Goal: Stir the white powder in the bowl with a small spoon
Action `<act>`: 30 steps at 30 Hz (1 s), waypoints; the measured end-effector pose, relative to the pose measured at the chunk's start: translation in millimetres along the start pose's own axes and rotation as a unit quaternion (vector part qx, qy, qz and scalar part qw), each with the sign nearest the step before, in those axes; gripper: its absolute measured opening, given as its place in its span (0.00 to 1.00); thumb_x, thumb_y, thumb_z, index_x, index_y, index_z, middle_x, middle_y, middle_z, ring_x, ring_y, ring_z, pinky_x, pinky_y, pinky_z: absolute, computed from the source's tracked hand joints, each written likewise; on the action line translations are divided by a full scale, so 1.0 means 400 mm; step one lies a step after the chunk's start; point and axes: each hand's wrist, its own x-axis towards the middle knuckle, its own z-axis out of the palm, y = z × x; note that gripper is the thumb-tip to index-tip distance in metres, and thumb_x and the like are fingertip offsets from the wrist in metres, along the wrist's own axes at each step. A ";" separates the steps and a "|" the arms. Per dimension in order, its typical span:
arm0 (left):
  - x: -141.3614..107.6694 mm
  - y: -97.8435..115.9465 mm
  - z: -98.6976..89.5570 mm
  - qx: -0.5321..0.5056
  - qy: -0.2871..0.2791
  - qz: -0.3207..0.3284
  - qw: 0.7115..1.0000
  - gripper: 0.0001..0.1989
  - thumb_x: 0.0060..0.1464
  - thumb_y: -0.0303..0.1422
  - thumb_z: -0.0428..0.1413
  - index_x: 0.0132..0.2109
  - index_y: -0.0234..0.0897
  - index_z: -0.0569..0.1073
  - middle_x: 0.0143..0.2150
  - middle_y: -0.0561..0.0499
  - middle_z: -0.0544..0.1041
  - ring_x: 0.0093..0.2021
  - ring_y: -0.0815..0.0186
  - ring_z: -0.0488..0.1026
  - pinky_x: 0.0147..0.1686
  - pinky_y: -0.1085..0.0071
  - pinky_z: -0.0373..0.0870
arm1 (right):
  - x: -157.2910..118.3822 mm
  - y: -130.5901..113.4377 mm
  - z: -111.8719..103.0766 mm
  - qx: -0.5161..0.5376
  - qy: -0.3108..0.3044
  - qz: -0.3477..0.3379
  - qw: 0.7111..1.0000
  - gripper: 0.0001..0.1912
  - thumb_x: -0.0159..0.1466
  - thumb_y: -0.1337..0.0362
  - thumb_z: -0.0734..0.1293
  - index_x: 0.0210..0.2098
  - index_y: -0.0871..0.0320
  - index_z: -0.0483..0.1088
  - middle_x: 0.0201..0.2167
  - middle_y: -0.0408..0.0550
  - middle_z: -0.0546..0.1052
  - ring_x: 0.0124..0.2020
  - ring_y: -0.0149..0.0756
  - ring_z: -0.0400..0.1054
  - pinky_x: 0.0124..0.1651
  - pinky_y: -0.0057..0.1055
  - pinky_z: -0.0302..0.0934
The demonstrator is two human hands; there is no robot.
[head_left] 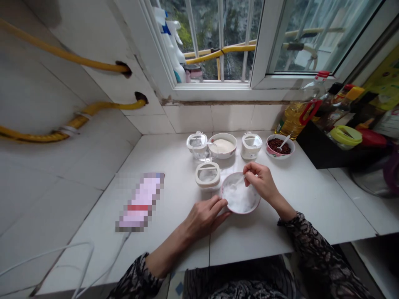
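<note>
My right hand (260, 179) pinches the handle of a small white spoon (239, 181), whose end dips into a bowl of white grains. That bowl (242, 213) has a pinkish rim and stands on the counter, with the white grains (240, 199) spread over its inside. My left hand (207, 211) grips the bowl's near left rim, thumb low and fingers on the edge. Just left of the bowl sits a clear lidded jar (207, 176) with a pale frame. Behind it are a second clear jar (197, 143), a bowl of cream-coloured grains (223, 155) and a third jar (251, 146).
A bowl of dark red beans (280, 153) with a white spoon stands at the right. An oil bottle (294, 116) and a black rack (314, 147) of condiments fill the back right corner. A blurred-out phone-like object (140, 201) with a white cable lies at left.
</note>
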 end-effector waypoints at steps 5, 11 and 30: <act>0.003 0.002 -0.001 0.001 0.006 0.001 1.000 0.09 0.67 0.35 0.48 0.47 0.34 0.67 0.34 0.48 0.75 0.28 0.68 0.73 0.24 0.76 0.69 | 0.015 0.008 -0.011 0.131 0.013 0.075 0.988 0.04 0.49 0.65 0.62 0.23 0.57 0.68 0.11 0.37 0.69 0.15 0.29 0.61 0.25 0.27 0.56; -0.002 -0.001 0.005 -0.004 0.002 0.003 1.000 0.08 0.66 0.34 0.50 0.47 0.33 0.66 0.33 0.49 0.74 0.28 0.68 0.73 0.24 0.75 0.70 | 0.027 0.008 -0.017 0.193 0.026 0.098 0.976 0.03 0.49 0.65 0.64 0.24 0.57 0.68 0.12 0.38 0.71 0.18 0.29 0.63 0.30 0.29 0.60; 0.004 0.002 0.006 0.018 0.006 0.001 1.000 0.09 0.68 0.36 0.47 0.46 0.34 0.67 0.33 0.49 0.74 0.26 0.68 0.73 0.22 0.75 0.67 | -0.014 -0.034 0.050 -0.190 0.015 -0.362 0.913 0.09 0.66 0.74 0.58 0.40 0.56 0.67 0.31 0.45 0.79 0.33 0.36 0.70 0.52 0.40 0.61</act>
